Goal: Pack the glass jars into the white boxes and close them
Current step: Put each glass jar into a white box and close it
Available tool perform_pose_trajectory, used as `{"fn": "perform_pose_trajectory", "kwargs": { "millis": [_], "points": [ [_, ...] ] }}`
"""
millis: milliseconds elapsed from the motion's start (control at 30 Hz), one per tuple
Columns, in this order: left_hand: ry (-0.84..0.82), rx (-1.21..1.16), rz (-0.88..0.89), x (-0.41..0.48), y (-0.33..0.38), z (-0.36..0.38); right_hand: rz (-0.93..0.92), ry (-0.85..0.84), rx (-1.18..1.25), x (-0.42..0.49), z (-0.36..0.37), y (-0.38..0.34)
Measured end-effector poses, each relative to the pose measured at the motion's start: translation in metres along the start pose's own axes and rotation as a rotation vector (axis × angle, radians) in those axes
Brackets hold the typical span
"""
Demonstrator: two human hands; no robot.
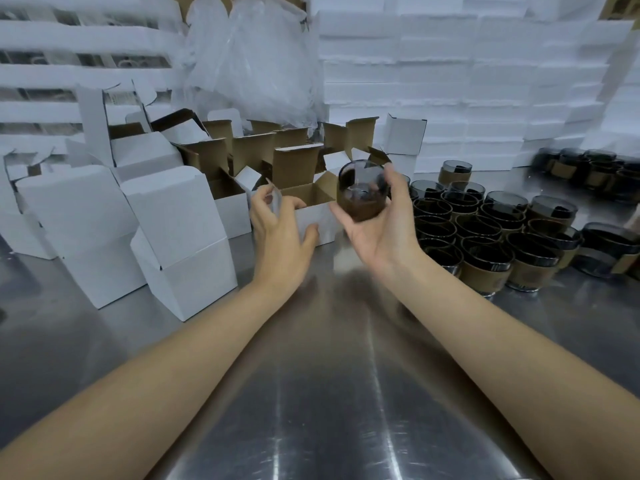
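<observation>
Glass jar (361,194), smoky, with brown card sleeve: gripped in the curled fingers of the right hand (381,223), raised just beside the mouth of the open white box (313,218); not yet inside. Left hand (277,226): fingers curled on a side flap, thumb against the box front. Left of those fingers: closed white boxes (180,223), several, presumably packed. Behind both sets of fingertips: open empty boxes (256,155). Right of the right fingers: unpacked jars (485,233), many. Estimate: well short of done; most jars remain.
</observation>
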State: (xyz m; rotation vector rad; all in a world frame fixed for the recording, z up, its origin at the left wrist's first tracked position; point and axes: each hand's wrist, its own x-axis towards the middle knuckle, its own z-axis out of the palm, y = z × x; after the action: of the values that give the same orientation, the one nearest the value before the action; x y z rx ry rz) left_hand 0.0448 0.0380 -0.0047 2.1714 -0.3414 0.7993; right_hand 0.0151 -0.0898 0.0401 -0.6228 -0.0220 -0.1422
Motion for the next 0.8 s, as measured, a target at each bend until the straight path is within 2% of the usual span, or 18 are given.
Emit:
{"fn": "perform_pose_trajectory", "kwargs": {
  "millis": [133, 333, 500, 633, 800],
  "points": [
    [0.002, -0.078, 0.028, 0.0000, 0.0011, -0.0013, -0.112, -0.006, -0.136, -0.0007, 0.0016, -0.0016],
    [-0.107, -0.206, 0.215, -0.0040, 0.0066, -0.0020, -0.381, 0.170, -0.782, -0.0038, -0.0013, -0.0039],
    [-0.126, -0.238, 0.295, -0.0034, 0.0069, -0.0024, -0.543, 0.223, -1.022, -0.0064, -0.0025, -0.0037],
    [-0.104, -0.298, 0.282, -0.0031, 0.0066, -0.0028, -0.573, 0.217, -1.073, -0.0071, -0.0020, -0.0048],
    [-0.116, -0.261, 0.305, -0.0024, 0.0071, -0.0019, -0.494, 0.198, -1.262, -0.0042, -0.0048, -0.0065]
  ]
}}
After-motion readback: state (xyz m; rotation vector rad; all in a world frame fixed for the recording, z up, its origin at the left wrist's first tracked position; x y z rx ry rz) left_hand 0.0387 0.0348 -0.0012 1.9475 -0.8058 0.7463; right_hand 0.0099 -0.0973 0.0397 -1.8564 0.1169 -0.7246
